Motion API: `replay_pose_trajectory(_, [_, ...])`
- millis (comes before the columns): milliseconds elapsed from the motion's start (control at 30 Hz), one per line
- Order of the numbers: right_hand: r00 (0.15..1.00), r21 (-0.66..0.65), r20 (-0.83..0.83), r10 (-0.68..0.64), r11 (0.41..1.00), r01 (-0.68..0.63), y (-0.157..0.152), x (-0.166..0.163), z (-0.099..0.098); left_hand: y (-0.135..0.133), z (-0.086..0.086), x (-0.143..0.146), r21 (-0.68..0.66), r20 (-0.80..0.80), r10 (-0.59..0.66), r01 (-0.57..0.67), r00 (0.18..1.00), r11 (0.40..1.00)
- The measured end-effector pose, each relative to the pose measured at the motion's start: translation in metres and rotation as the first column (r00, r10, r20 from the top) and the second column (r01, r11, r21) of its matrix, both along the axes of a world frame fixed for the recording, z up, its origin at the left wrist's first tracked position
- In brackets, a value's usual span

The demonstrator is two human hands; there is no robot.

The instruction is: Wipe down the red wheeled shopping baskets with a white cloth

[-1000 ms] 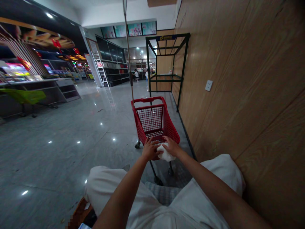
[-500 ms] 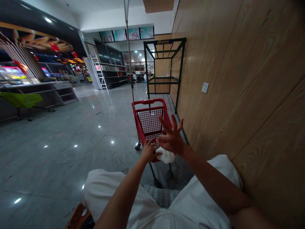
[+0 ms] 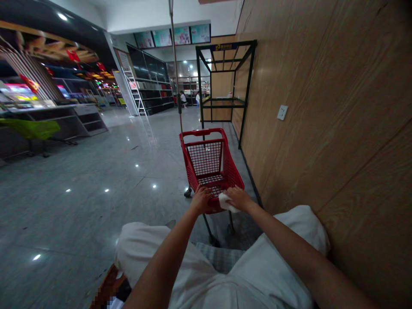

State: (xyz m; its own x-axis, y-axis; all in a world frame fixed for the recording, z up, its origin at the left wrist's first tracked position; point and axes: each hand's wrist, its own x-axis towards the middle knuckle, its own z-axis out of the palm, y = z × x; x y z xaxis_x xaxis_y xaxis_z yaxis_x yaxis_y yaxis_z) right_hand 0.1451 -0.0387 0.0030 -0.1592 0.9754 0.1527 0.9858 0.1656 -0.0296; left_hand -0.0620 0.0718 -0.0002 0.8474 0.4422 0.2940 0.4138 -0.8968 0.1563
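A small red shopping cart (image 3: 210, 165) stands on the floor in front of my knees, close to the wood wall. My left hand (image 3: 201, 200) grips the cart's near rim, fingers curled over it. My right hand (image 3: 237, 198) presses a white cloth (image 3: 224, 201) against the same rim, fingers closed over the cloth. The basket of the cart looks empty. My legs in white trousers (image 3: 154, 253) fill the bottom of the view.
A wood-panel wall (image 3: 322, 107) with a white socket (image 3: 282, 112) runs along the right. A black metal rack (image 3: 223, 86) stands behind the cart. A thin pole (image 3: 176, 73), a ladder (image 3: 137, 96), shelves and a green seat (image 3: 32, 128) lie across the glossy grey floor.
My right hand, raised with fingers spread half a second ago, has come back down onto the white cloth on the cart's rim. The left hand has stayed on the rim.
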Motion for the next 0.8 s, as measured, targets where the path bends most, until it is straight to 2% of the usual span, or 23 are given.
replay_pose_trajectory(67, [0.999,0.014,0.012,-0.043,0.999,0.043,-0.006,0.020,0.002,0.000,0.001,0.002,0.020,-0.046,0.020,-0.019,0.999,1.000])
replay_pose_trajectory(133, [0.997,0.010,0.003,-0.074,0.997,0.074,-0.009,0.027,0.005,-0.002,0.002,0.006,0.035,-0.081,0.047,-0.044,0.996,0.998])
replay_pose_trajectory(200, [0.998,-0.001,0.004,-0.070,0.998,0.070,-0.007,0.014,0.006,-0.008,0.003,0.011,0.035,-0.100,0.061,-0.058,0.993,0.998])
replay_pose_trajectory(333, [0.998,0.005,0.023,-0.052,0.999,0.052,0.005,-0.037,0.001,-0.018,0.007,0.016,0.046,-0.106,0.093,-0.089,0.990,0.995])
replay_pose_trajectory(400, [0.998,0.011,0.025,-0.053,0.999,0.053,0.008,-0.047,-0.001,-0.019,0.008,0.015,0.057,-0.124,0.082,-0.076,0.989,0.995])
replay_pose_trajectory(467, [0.999,0.002,0.028,-0.028,1.000,0.028,0.005,-0.037,0.000,-0.018,0.008,0.014,0.063,-0.147,0.048,-0.039,0.988,0.997])
replay_pose_trajectory(533, [0.999,-0.008,0.034,-0.018,1.000,0.018,-0.001,-0.012,0.002,-0.015,0.008,0.013,0.067,-0.159,0.028,-0.018,0.987,0.998])
replay_pose_trajectory(633, [0.996,0.003,0.043,-0.077,0.997,0.077,-0.013,0.018,0.005,-0.016,0.007,0.016,0.067,-0.154,0.032,-0.021,0.988,0.998])
replay_pose_trajectory(700, [0.990,0.015,0.060,-0.128,0.992,0.127,-0.016,0.016,0.007,-0.018,0.006,0.019,0.065,-0.147,0.033,-0.024,0.989,0.998])
replay_pose_trajectory(800, [0.988,0.032,0.078,-0.130,0.991,0.128,-0.011,-0.018,0.006,-0.023,0.004,0.024,0.065,-0.142,0.043,-0.034,0.989,0.997])
